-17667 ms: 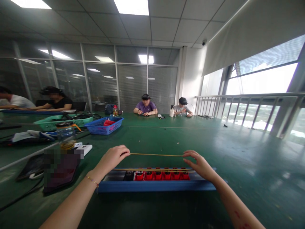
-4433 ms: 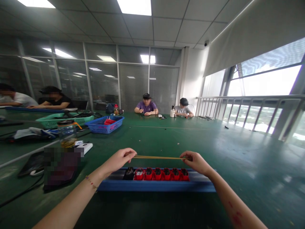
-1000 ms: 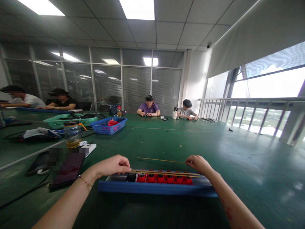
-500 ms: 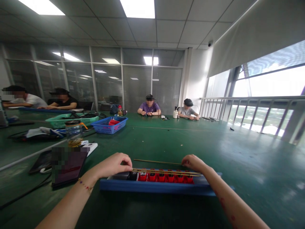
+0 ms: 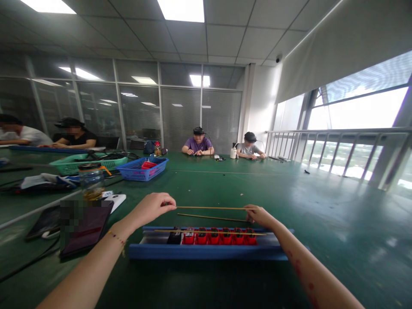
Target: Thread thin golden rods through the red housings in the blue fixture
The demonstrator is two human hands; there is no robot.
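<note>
Between my two hands a thin wooden stick (image 5: 210, 208) is held level above the table. My left hand (image 5: 157, 204) is closed in a pinch on its left end, and my right hand (image 5: 257, 214) pinches the right end. A second thin stick (image 5: 206, 217) lies on the table just below, its right end close to my right fingers. Nearer to me, a blue trough (image 5: 206, 252) holds a row of several red pieces with black tops (image 5: 214, 238) and a black piece (image 5: 174, 238) at their left. Across the tops of these rests a third stick (image 5: 262, 234).
To the left lie a dark tablet (image 5: 86, 229), a white device (image 5: 118, 202) and a lidded glass jar (image 5: 92, 184). Beyond them stand a blue basket (image 5: 141, 172) and a green basket (image 5: 64, 166). Several people sit at the far side and left of the green table (image 5: 289, 206).
Both hands have lifted one stick off the trough and moved it away from me. One stick now lies across the red pieces where more than one lay before. My view has shifted slightly.
</note>
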